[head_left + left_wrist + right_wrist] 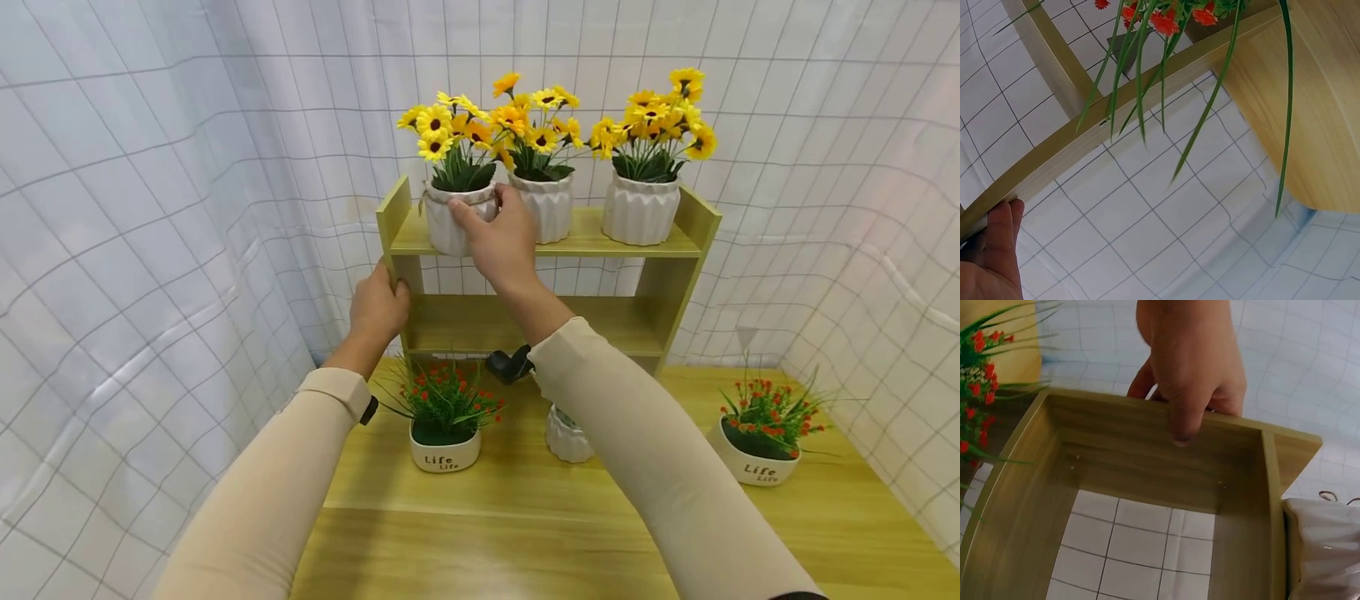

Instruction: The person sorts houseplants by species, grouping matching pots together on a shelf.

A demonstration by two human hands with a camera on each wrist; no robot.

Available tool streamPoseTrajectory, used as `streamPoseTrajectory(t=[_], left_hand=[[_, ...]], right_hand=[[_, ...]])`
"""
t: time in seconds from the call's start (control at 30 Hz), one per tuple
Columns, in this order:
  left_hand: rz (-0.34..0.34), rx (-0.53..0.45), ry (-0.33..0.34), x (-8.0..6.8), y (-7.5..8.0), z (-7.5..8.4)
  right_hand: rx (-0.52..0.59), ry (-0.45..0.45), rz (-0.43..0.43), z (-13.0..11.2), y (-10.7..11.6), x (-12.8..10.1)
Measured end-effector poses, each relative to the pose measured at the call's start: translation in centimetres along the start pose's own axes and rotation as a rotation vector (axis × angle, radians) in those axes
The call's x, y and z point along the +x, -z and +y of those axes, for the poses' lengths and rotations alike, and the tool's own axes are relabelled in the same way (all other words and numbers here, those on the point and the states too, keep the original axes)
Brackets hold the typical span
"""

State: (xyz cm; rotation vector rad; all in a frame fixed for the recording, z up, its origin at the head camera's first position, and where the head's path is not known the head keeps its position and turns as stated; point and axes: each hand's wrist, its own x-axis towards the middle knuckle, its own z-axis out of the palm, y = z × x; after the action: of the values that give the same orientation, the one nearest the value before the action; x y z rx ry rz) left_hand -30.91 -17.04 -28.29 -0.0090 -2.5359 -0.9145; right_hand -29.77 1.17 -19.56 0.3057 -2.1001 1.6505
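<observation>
My left hand grips the left side panel of a wooden shelf. In the right wrist view, the thumb of that left hand lies over the panel's inner face; in the left wrist view its fingers show at the panel's edge. My right hand holds a white ribbed flowerpot of yellow flowers at the left end of the top shelf, thumb on the front and fingers at the right side near the rim. Part of this pot shows in the right wrist view.
Two more white pots of yellow flowers, a middle pot and a right pot, stand on the top board. Below are red-flowered planters, left and right, and a small white pot partly behind my right sleeve.
</observation>
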Motion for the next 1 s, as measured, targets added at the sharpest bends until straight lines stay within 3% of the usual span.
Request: streamPoseTrajectory(t=[0.33, 0.63, 0.83, 1.0], left_hand=[[0.013, -0.010, -0.027, -0.2, 0.2, -0.2], [0.008, -0.018, -0.010, -0.1, 0.1, -0.1], [0.000, -0.013, -0.005, -0.1, 0.0, -0.2], [0.003, -0.008, -0.010, 0.0, -0.1, -0.2]], right_hand=[[-0.220, 0.053, 0.003, 0.1, -1.2, 1.0], [-0.306, 0.029, 0.028, 0.2, -2.2, 1.7], [-0.287, -0.011, 0.011, 0.3, -2.3, 1.8], [-0.153, -0.017, -0.052, 0.4, -1.2, 1.0]])
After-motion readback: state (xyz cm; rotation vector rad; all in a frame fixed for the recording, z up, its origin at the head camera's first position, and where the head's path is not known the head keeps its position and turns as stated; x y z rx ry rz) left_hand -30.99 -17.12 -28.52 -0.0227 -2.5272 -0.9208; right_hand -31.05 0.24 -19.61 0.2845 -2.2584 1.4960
